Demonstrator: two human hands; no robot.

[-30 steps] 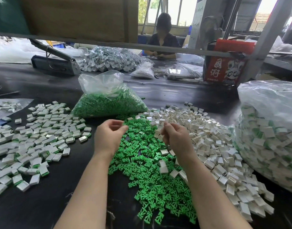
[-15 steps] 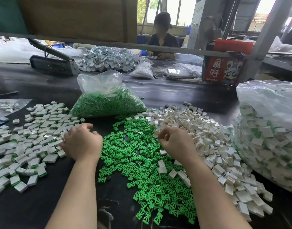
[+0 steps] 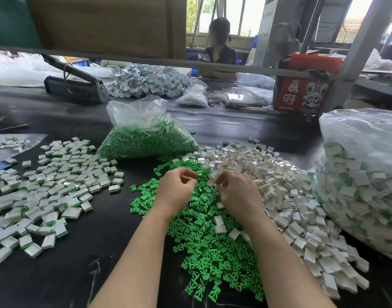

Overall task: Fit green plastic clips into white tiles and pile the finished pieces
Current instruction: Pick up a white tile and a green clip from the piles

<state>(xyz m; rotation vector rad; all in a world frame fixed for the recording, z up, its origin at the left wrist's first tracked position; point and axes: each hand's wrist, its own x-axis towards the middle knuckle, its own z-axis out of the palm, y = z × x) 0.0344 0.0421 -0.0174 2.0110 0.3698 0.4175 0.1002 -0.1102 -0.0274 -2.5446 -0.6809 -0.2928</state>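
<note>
Loose green clips [image 3: 203,245] lie heaped on the black table in front of me. An open pile of empty white tiles [image 3: 283,187] lies to their right. Finished tiles with green edges [image 3: 57,187] are spread out on the left. My left hand [image 3: 177,192] hovers over the clips with thumb and fingertips pinched together on a small green clip that is mostly hidden. Close beside it, my right hand [image 3: 237,192] pinches a white tile [image 3: 211,181] at its fingertips. The two hands nearly meet.
A clear bag of green clips [image 3: 146,138] stands behind the heap. A big bag of finished pieces [image 3: 359,187] fills the right edge. Further back are a heat sealer [image 3: 75,85], another bagged pile [image 3: 150,80], a red box [image 3: 301,94] and a seated person [image 3: 219,54].
My left hand went out to the finished pile on the left, then came back to the middle over the green clips. My right hand stayed put, holding a tile.
</note>
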